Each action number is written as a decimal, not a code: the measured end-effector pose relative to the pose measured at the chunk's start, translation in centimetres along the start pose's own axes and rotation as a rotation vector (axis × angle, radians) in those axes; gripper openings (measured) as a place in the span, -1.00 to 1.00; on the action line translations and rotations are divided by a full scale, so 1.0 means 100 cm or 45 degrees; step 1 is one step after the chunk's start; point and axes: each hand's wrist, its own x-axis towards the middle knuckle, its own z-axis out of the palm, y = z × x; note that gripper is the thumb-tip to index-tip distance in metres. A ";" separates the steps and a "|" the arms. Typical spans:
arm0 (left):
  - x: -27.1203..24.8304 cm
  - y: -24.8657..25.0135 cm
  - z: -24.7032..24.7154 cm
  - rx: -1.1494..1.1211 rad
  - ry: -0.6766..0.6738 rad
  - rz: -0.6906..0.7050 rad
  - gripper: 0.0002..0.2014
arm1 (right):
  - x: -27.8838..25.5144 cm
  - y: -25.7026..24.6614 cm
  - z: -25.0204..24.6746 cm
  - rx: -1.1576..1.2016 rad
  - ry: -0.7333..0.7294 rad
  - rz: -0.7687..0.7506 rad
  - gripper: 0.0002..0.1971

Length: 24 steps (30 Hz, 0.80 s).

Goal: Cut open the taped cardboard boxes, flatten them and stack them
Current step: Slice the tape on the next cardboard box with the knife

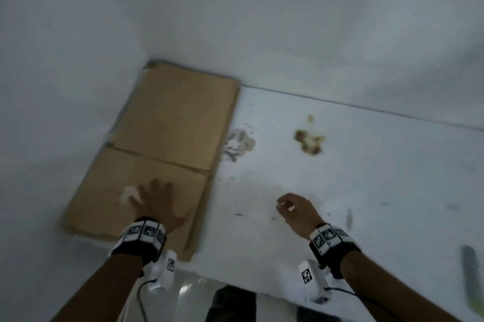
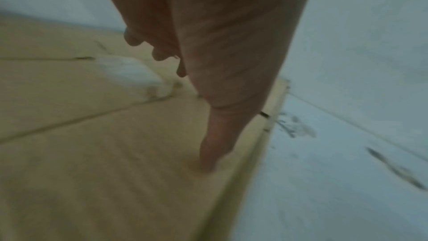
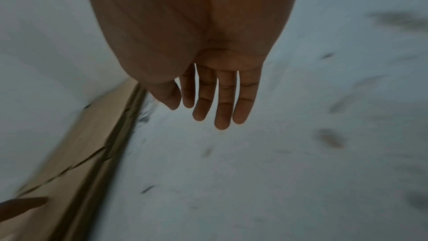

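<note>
A stack of flattened brown cardboard boxes point(image 1: 167, 133) lies on the white table point(image 1: 366, 190) in the corner against the walls. My left hand point(image 1: 154, 201) lies flat on the near panel, fingers spread, next to a torn white patch point(image 1: 129, 193). In the left wrist view the thumb point(image 2: 215, 146) touches the cardboard point(image 2: 104, 153) near its right edge. My right hand point(image 1: 293, 207) hovers over the bare table to the right of the stack, fingers loose and holding nothing. In the right wrist view its fingers point(image 3: 222, 102) hang straight above the table, with the cardboard's edge point(image 3: 92, 153) at left.
Brown stains point(image 1: 309, 141) and grey scuffs point(image 1: 238, 144) mark the table past the stack. A blurred dark-green object point(image 1: 471, 277) lies at the right near edge. White walls close the corner at left and behind. The floor shows below the table's front edge.
</note>
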 end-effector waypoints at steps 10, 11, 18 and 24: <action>-0.165 0.335 0.055 -0.186 -0.198 1.113 -0.76 | -0.245 0.296 -0.116 0.304 0.703 0.627 -0.83; -0.191 0.378 0.067 -0.127 -0.222 1.194 -0.81 | -0.270 0.329 -0.125 0.342 0.758 0.671 -0.84; -0.377 0.645 0.200 0.021 -0.350 1.502 -0.82 | -0.408 0.563 -0.141 0.575 0.831 1.004 -0.93; -0.413 0.804 0.382 0.193 -0.444 1.467 -0.77 | -0.431 0.742 -0.071 0.802 0.639 1.288 -0.53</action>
